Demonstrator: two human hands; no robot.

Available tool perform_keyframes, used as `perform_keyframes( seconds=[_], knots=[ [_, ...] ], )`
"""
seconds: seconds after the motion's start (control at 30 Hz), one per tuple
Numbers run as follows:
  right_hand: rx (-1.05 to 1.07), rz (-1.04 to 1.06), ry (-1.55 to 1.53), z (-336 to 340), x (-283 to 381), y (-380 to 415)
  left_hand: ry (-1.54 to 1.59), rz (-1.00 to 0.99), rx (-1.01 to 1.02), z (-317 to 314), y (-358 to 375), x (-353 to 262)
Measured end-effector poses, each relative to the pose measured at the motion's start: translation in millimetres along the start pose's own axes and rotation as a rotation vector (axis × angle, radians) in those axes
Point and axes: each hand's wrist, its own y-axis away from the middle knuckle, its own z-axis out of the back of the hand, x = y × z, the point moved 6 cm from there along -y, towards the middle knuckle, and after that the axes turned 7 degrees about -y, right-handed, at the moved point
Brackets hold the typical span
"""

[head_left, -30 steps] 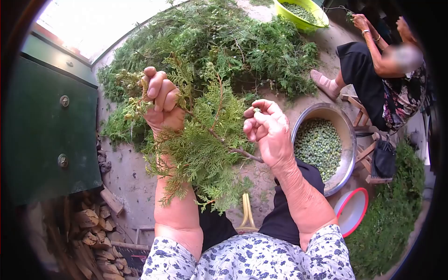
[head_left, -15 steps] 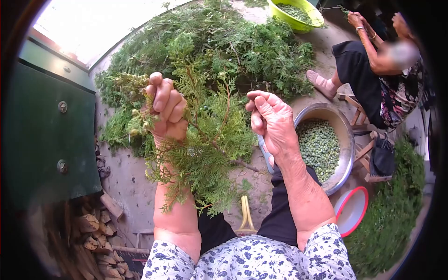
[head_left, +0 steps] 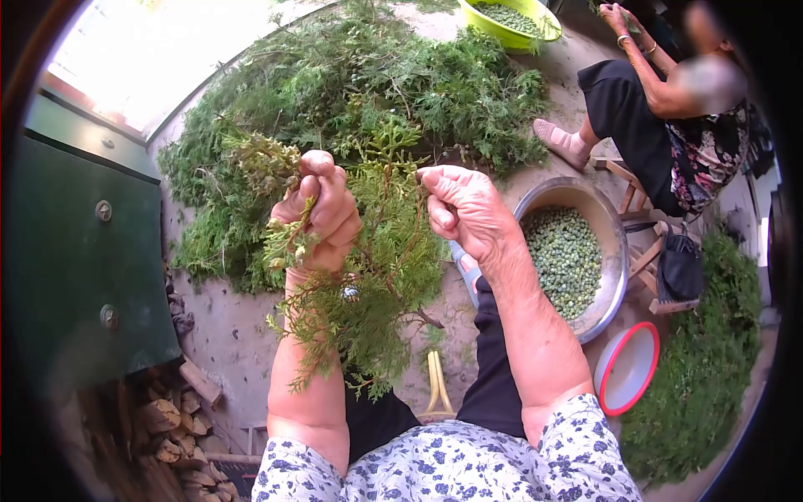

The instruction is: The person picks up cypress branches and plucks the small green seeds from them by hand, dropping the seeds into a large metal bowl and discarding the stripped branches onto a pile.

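My left hand is wrapped round a leafy evergreen branch, which hangs down over my forearm. Small sprigs with pale green cones stick out on that hand's left side. My right hand is closed in a pinch at the upper right of the branch, with a thin twig at the fingertips. To the right of my right hand, a metal basin holds a heap of small green cones.
Behind my hands lies a large pile of cut branches. A yellow-green basin stands beyond it. A seated person works at the right. Near the metal basin are a red-rimmed bowl and more greenery. Firewood lies lower left.
My left hand has moved right and slightly down, turning the sprigs. My right hand has moved left to the branch, and its fingertips now meet a thin twig. The view has shifted slightly.
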Motion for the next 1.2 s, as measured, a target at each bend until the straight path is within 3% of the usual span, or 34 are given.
perform_keyframes(
  seconds=[0.1,0.3,0.47,0.53,0.83,0.9,1.1,1.2],
  knots=[
    [0.049,-0.012,-0.059,1.4,-0.9,-2.3,-0.023,0.018,-0.009,1.8,1.0,1.3],
    [0.112,0.001,-0.080,-4.6,4.3,-0.2,-0.189,0.137,-0.298,7.0,6.1,13.3],
    [0.062,0.066,-0.086,-3.7,10.6,1.0,-0.230,0.169,-0.335,12.1,3.6,14.2],
    [0.082,0.136,-0.116,-3.6,15.6,-0.4,-0.224,0.134,-0.583,22.8,7.5,11.7],
    [-0.010,0.130,-0.211,8.5,19.4,6.7,-0.088,0.113,-0.562,36.7,8.5,10.8],
    [-0.070,0.228,-0.177,10.1,21.1,4.0,-0.007,0.105,-0.479,38.6,6.7,9.0],
    [-0.059,0.307,-0.207,12.2,35.3,3.7,-0.040,0.026,-0.558,44.8,12.8,4.5],
    [-0.036,0.254,-0.215,5.3,33.7,7.6,-0.134,0.040,-0.757,56.0,19.0,4.5]
  ],
)
